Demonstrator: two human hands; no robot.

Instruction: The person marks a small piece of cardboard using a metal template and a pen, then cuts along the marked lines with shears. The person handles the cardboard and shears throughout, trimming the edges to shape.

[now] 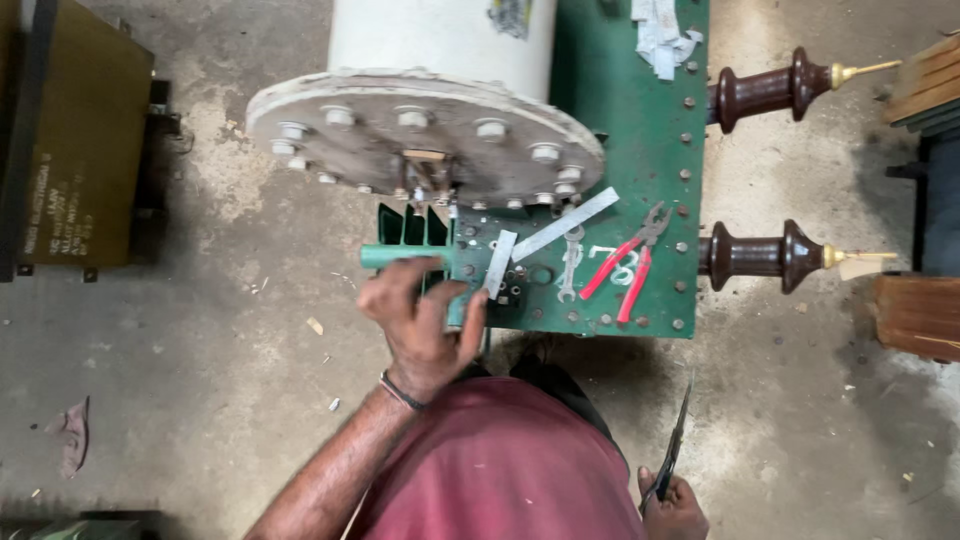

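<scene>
My left hand lies on the front left corner of a green metal tank lid. Its fingers hook over a green pipe and its thumb presses the lid's front edge beside a short grey metal strip. My right hand is low at the bottom edge, apart from the tank, shut on dark scissors whose blades point up. On the lid lie red-handled pliers, a small spanner and a longer metal strip.
A white cylinder with a bolted round flange stands on the lid's far left. Two brown insulators jut out to the right. An olive metal box sits at left, wooden pieces at right, all on a concrete floor.
</scene>
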